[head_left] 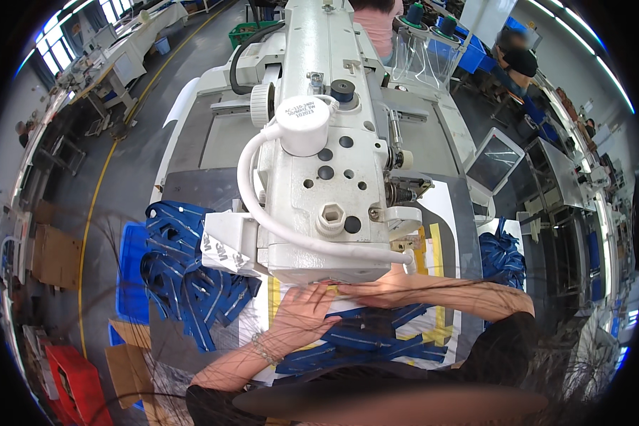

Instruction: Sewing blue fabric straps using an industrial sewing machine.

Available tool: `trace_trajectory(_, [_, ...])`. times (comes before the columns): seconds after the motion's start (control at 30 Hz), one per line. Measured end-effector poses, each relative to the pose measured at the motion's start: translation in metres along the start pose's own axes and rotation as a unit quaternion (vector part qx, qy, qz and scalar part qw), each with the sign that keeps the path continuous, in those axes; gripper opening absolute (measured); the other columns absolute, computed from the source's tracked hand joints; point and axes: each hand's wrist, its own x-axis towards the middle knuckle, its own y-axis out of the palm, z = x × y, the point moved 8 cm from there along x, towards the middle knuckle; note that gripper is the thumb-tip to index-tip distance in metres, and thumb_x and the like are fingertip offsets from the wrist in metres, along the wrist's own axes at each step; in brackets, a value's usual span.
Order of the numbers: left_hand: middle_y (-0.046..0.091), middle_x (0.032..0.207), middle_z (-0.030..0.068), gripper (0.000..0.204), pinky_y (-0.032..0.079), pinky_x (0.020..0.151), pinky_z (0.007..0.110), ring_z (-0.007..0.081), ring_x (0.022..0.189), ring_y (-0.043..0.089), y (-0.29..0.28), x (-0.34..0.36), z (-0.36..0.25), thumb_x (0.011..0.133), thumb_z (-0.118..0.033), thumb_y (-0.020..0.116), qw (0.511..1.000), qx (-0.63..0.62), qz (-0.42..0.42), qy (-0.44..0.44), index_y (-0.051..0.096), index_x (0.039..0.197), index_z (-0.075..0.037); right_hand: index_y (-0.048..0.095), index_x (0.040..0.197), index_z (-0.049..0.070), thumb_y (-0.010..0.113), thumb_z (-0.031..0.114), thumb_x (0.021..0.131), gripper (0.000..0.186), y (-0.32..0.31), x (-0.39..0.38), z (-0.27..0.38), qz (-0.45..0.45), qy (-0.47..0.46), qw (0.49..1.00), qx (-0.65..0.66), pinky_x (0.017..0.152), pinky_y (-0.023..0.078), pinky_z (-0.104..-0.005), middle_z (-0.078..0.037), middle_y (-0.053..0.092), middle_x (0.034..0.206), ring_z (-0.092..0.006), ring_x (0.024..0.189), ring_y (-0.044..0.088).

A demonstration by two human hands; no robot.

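A white sewing machine point(312, 184) fills the middle, with white board and yellow tape point(439, 319) beneath its head. My left hand point(302, 312), fingers stretched out, lies at the work just below the head. My right hand point(376, 291) reaches in from the right to touch the work near the left fingertips; its fingers are partly hidden by the head and hair. Blue zipper tapes point(362, 344) lie below both hands. A tangled heap of similar tapes point(184, 263) sits at the left, another bundle point(503, 255) at the right.
A blue bin point(131, 266), cardboard point(128, 362) and a red container point(71, 380) stand left. Thread cones point(447, 27) and a small screen point(491, 163) are behind at the right. A person in pink point(373, 32) and another in black point(518, 60) are further back.
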Motion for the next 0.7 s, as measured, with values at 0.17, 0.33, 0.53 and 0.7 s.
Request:
trace_trajectory(0.17, [0.056, 0.120, 0.0080, 0.057, 0.036, 0.096, 0.044, 0.0216, 0.110, 0.052, -0.006, 0.000, 0.001, 0.082, -0.049, 0.059, 1.000, 0.002, -0.014, 0.000, 0.054, 0.120, -0.007, 0.046, 0.132, 0.003, 0.064, 0.013, 0.083, 0.053, 0.009, -0.004, -0.005, -0.003, 0.019, 0.998, 0.053, 0.099, 0.038, -0.0398, -0.012, 0.051, 0.117, -0.0308, 0.114, 0.046])
trace_trajectory(0.33, [0.057, 0.117, 0.0048, 0.055, 0.036, 0.095, 0.044, 0.0199, 0.108, 0.053, -0.009, -0.002, 0.003, 0.079, -0.047, 0.064, 1.000, -0.019, -0.016, -0.005, 0.055, 0.119, -0.010, 0.047, 0.132, 0.007, 0.063, 0.016, 0.084, 0.052, 0.001, -0.001, -0.004, -0.042, 0.004, 0.999, 0.017, 0.093, 0.038, -0.0443, -0.008, 0.052, 0.107, -0.0261, 0.106, 0.050])
trace_trajectory(0.53, [0.063, 0.105, 0.0034, 0.040, 0.042, 0.087, 0.039, 0.0210, 0.096, 0.058, -0.015, -0.001, 0.008, 0.078, -0.041, 0.067, 0.998, -0.035, -0.053, 0.003, 0.062, 0.105, -0.012, 0.055, 0.114, 0.012, 0.064, 0.020, 0.081, 0.035, 0.010, -0.005, -0.005, -0.023, 0.031, 0.992, -0.120, 0.084, 0.040, -0.0411, -0.001, 0.053, 0.101, -0.0189, 0.092, 0.055])
trace_trajectory(0.7, [0.067, 0.093, 0.0017, 0.024, 0.047, 0.080, 0.036, 0.0193, 0.086, 0.063, -0.025, -0.004, 0.013, 0.077, -0.034, 0.070, 0.996, -0.001, -0.094, 0.000, 0.066, 0.085, -0.012, 0.055, 0.111, 0.012, 0.063, 0.021, 0.081, 0.032, 0.020, -0.005, -0.013, -0.019, -0.022, 0.995, -0.096, 0.079, 0.042, -0.0403, -0.002, 0.053, 0.099, -0.0202, 0.088, 0.056])
